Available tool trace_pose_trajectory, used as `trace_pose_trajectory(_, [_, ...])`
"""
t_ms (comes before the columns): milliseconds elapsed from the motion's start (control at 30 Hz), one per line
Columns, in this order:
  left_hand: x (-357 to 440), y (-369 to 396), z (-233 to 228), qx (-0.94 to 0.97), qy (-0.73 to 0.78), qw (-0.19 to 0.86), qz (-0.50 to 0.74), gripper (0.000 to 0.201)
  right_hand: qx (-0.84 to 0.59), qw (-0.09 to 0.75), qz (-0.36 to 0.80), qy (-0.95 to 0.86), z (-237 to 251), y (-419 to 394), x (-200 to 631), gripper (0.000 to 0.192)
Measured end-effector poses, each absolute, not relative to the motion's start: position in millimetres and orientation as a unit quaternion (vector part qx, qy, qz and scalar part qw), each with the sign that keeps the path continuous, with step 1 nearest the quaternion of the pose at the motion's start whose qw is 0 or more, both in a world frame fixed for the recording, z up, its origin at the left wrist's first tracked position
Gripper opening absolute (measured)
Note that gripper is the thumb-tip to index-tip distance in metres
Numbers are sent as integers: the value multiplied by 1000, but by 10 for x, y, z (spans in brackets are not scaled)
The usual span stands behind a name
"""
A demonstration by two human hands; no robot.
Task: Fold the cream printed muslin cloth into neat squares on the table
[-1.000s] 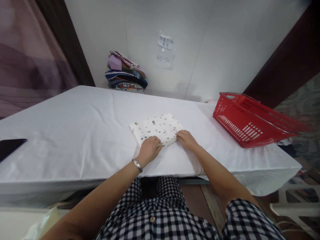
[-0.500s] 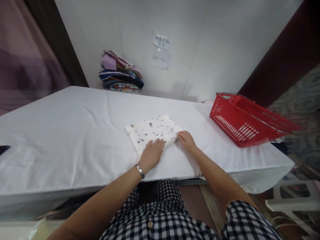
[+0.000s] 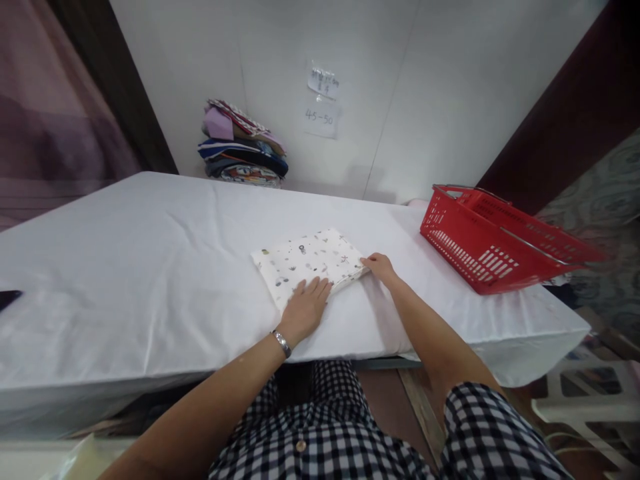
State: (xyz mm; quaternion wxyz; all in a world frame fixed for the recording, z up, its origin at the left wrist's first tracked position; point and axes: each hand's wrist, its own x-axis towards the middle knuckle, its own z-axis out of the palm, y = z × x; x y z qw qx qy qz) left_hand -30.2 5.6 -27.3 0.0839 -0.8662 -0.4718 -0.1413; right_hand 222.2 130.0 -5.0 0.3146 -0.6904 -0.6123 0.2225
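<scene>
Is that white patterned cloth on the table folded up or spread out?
Folded. The patterned cloth lies as a compact square with layered edges at its near side, left hand flat on it, right hand at its corner.

Folded cloth (image 3: 310, 261) at frame centre on the table (image 3: 150, 253). Left hand (image 3: 303, 307) on its lower edge; right hand (image 3: 381, 266) at its right corner. Basket (image 3: 495, 240) at right; stacked clothes (image 3: 243, 143) upper left, against the wall (image 3: 400, 87).

A handwritten "45-50" stands on the lower paper note (image 3: 320, 120) taped to the wall. The upper note (image 3: 323, 81) carries writing too small to read.
</scene>
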Motion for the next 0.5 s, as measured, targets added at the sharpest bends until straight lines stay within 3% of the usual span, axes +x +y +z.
trace_pose_trajectory(100, [-305, 56, -289, -865, -472, 86, -146, 48, -697, 292, 188, -628, -16, 1318, 2168, 18])
trace_pose_trajectory(200, [-305, 56, -301, -864, -473, 86, -151, 50, -682, 323, 168, -635, 35, 1319, 2159, 14])
trace_pose_trajectory(333, [-304, 59, -305, -865, -472, 86, -148, 49, -675, 376, 233, -590, 73, 1287, 2216, 19])
trace_pose_trajectory(500, [-303, 61, -298, -865, -475, 83, -138, 47, -704, 368, 259, -550, 17, 1278, 2255, 17])
